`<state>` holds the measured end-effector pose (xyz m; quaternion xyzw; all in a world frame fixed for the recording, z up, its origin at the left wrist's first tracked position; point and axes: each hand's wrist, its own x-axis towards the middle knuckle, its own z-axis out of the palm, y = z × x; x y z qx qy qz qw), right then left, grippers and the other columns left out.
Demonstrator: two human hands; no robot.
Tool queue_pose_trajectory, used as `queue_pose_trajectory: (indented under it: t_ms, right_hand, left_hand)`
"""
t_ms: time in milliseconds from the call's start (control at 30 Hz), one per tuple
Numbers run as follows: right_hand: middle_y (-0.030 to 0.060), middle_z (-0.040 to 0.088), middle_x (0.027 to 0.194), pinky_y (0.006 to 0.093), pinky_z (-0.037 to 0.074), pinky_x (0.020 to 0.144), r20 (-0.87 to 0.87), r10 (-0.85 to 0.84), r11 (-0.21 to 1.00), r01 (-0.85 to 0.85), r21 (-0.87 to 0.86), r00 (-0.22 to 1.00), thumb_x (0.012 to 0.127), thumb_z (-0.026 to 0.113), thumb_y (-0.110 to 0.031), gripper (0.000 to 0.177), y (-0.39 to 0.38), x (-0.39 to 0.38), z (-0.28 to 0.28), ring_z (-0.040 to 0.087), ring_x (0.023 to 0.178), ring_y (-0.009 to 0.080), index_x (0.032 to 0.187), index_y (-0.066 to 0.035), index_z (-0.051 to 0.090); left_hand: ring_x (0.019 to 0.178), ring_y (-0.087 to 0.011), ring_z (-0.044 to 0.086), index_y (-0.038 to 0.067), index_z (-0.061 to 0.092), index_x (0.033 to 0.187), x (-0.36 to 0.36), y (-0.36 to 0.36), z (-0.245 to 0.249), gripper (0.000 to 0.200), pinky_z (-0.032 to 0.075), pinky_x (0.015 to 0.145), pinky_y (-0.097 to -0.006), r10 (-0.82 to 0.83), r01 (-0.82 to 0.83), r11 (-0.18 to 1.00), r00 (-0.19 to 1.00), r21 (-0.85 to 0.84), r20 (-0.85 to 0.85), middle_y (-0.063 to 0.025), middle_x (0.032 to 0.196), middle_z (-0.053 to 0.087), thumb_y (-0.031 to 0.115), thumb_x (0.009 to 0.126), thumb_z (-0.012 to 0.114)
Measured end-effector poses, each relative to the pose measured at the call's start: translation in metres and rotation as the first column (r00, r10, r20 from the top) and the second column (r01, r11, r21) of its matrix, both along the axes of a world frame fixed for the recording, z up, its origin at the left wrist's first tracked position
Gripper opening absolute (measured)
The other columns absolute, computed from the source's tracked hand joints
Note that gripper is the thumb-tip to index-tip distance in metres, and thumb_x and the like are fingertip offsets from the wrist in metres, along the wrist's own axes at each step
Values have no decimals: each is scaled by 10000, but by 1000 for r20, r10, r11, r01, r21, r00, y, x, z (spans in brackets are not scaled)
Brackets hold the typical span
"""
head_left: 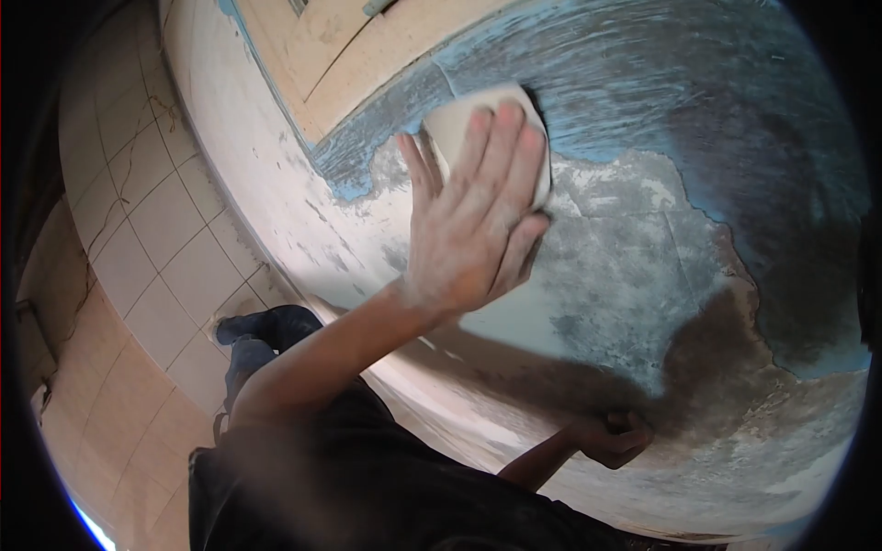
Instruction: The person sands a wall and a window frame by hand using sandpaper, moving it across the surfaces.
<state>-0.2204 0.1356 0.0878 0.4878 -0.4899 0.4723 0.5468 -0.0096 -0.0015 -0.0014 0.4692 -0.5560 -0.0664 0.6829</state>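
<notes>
My left hand (473, 207) lies flat, fingers stretched, over a folded cream-coloured sheet of sandpaper (447, 129), pressing it to the wall (625, 220). Pale dust coats the fingers. Under and around the sheet, worn blue paint (597, 83) with many scratch marks meets a bare patch of grey and white plaster. Lower right, my right hand (617, 441) is loosely curled near the wall's shaded part. I see nothing in it, though its palm is partly hidden.
A tan wooden panel (358, 37) borders the wall at the top. Light floor tiles (165, 230) with a thin cord (122, 197) run along the left. My dark shoe (266, 326) stands on the tiles close to the wall's foot. My shadow falls on the wall.
</notes>
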Motion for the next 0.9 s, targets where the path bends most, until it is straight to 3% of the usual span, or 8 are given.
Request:
queue_pose_trajectory:
  t_ms: [67,233,333,467,633,767,867,900]
  right_hand:
    - [38,414,566,255,300,425,3,2,1000,-2,-9,1000,947,336,-260,456,-2,-1,0,383,475,138,565,-46,465]
    - [39,420,568,251,298,420,51,-33,999,33,-6,998,950,337,-267,465,-1,3,-1,386,474,133,564,-41,467]
    - [39,421,568,248,294,425,55,-29,999,31,-24,998,945,337,-251,455,-4,9,-1,383,472,132,562,-42,466]
    - [36,422,566,246,283,420,39,-18,999,19,-30,999,940,345,-239,443,-2,1,-1,380,469,134,558,-46,460]
    - [34,412,550,250,276,410,9,-33,999,33,-17,999,940,350,-236,444,-2,2,0,381,468,138,552,-49,451]
    - [27,397,529,247,271,414,-30,-116,993,115,-37,993,933,344,-223,431,-2,1,1,380,462,135,551,-58,453]
    - [17,385,510,242,267,413,66,-84,993,89,-75,994,930,341,-233,431,-5,2,1,370,443,128,551,-65,456]
    - [14,383,506,241,267,413,86,-96,992,102,-73,992,930,340,-239,433,-5,6,2,365,436,126,551,-67,457]
  left_hand:
    - [1360,-345,230,37,330,1390,-2,-6,5,594,64,1001,-705,61,-64,997,994,-38,-87,-160,1458,285,326,889,467]
    - [1352,-439,174,-93,263,1368,-10,27,-31,564,-31,1024,-658,-46,49,999,972,-6,229,-291,1437,220,264,940,351]
    - [1358,-341,241,-1,333,1377,3,5,-2,612,41,1014,-683,32,-34,999,997,25,68,-189,1439,308,334,882,466]
    - [1360,-339,232,-16,333,1371,-9,5,7,609,61,1010,-686,28,-29,1000,997,-7,-74,-199,1435,307,320,881,468]
    - [1368,-312,222,44,330,1391,-19,27,-24,611,68,993,-709,-66,67,998,988,-3,137,-150,1453,298,354,884,471]
    - [1357,-436,162,-80,251,1381,5,-4,6,575,-11,1020,-664,45,-41,998,994,-49,100,-288,1442,217,260,933,369]
    - [1366,-317,223,41,338,1384,-19,18,-2,601,72,992,-712,-51,51,999,998,8,-35,-157,1452,294,364,892,460]
    - [1363,-320,228,44,341,1384,-23,27,-8,606,79,986,-719,-79,79,997,997,6,18,-165,1447,299,362,885,472]
